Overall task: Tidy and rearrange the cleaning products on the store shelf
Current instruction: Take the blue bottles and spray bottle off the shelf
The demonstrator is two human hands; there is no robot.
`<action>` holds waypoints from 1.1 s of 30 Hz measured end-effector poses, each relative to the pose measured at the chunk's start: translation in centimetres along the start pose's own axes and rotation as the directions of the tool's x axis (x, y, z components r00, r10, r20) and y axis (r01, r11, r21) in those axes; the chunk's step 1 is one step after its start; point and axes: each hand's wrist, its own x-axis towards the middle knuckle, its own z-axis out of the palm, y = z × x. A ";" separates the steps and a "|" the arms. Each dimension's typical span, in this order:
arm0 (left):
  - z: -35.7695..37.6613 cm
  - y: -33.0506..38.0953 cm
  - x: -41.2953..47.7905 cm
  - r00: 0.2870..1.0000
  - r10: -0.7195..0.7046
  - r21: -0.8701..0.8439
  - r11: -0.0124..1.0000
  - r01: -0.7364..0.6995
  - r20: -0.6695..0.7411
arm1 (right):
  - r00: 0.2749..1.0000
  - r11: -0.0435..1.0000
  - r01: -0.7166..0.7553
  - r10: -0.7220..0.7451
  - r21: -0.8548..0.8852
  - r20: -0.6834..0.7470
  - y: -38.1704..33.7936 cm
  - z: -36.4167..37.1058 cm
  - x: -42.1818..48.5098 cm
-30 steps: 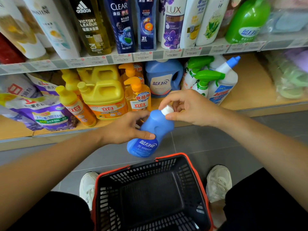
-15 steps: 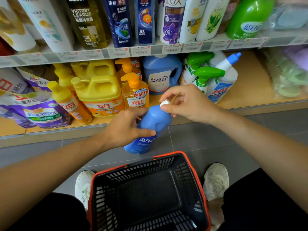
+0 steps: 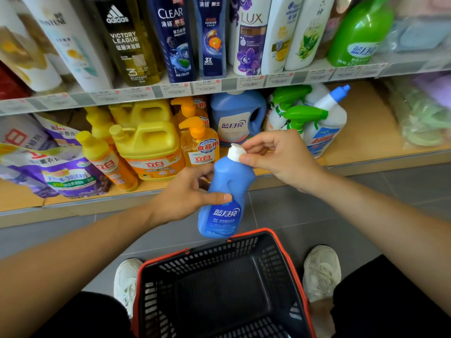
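A small blue detergent bottle [image 3: 225, 191] with a white cap [image 3: 236, 152] is held tilted in front of the lower shelf, above the basket. My left hand [image 3: 188, 193] grips its waist, thumb across the front label. My right hand [image 3: 275, 157] pinches the white cap from the right with thumb and fingertips. Behind on the lower shelf [image 3: 361, 142] stand yellow dish-soap jugs [image 3: 148, 145], orange pump bottles [image 3: 199, 140], a large blue detergent jug [image 3: 236, 115], and green-trigger spray bottles [image 3: 300, 115] beside a white bottle with a blue nozzle [image 3: 327, 118].
A black shopping basket with a red rim [image 3: 288, 259] sits on the grey floor between my white shoes. Purple refill pouches [image 3: 61, 176] lie at the lower shelf's left. Shampoo bottles [image 3: 170, 37] and a green bottle [image 3: 358, 32] line the upper shelf. Bagged items [image 3: 422, 113] fill the right.
The blue bottle has tipped more upright and risen slightly toward the shelf. My right hand has shifted so the white cap shows more, still pinched.
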 end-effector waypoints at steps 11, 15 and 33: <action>0.1 0.2 0.1 0.987 -0.110 -0.286 0.955 0.072 -0.119 | 0.960 0.938 -0.261 0.226 0.227 0.166 2.3 2.4 -1.9; -0.1 0.7 0.3 0.985 -0.160 -0.411 0.904 0.117 -0.071 | 0.946 0.862 -0.320 0.264 0.392 0.190 2.6 2.8 -2.1; -3.4 3.9 -0.1 0.974 0.190 0.011 0.982 -0.190 -0.124 | 0.917 0.836 -0.347 0.207 0.426 0.342 4.0 1.7 -1.9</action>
